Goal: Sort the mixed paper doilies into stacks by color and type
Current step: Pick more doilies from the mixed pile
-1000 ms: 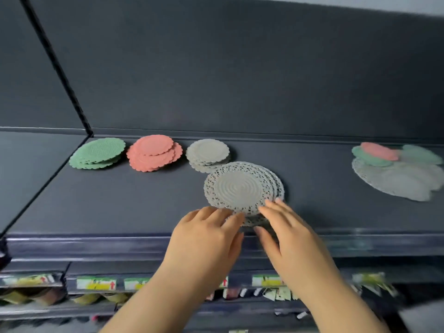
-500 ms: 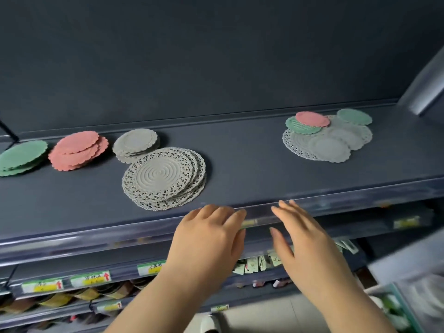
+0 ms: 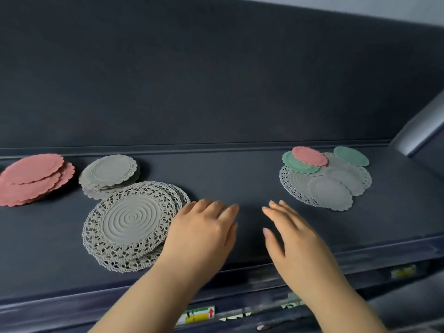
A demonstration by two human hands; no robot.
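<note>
The pink stack (image 3: 33, 176) at the left edge of the frame is cut off, so its full outline cannot be seen. The left hand (image 3: 201, 231) covers the right rim of the lace stack (image 3: 131, 224) in the lower left centre; whether it touches the paper cannot be told. In the mixed pile (image 3: 329, 186) at the upper right, the lower sheets are half hidden and their count is unclear. Under the shelf (image 3: 240, 183), a price label (image 3: 197, 316) shows yellow and a red arrow, with print too blurred to read.

All the doilies are thin round paper. The lace stack has a centre of raised rings and a wide openwork border, and its sheets are slightly fanned. Just behind it, meeting its rim, the small grey stack (image 3: 109, 173) has scalloped edges and no openwork. The pink stack is finely scalloped and loosely fanned. In the mixed pile a pink doily (image 3: 310, 156) lies on a green doily (image 3: 296, 164), with a second green doily (image 3: 351, 156) at the pile's upper right. Under them lie a grey lace sheet (image 3: 292, 186) and plain grey scalloped ones.

Both hands are palm down over the shelf's front centre, apart from each other. The left hand's grip is released, its fingers lightly bent and holding nothing. The right hand (image 3: 295, 239) also has its grip released, its fingers straight and spread, slightly blurred.
</note>
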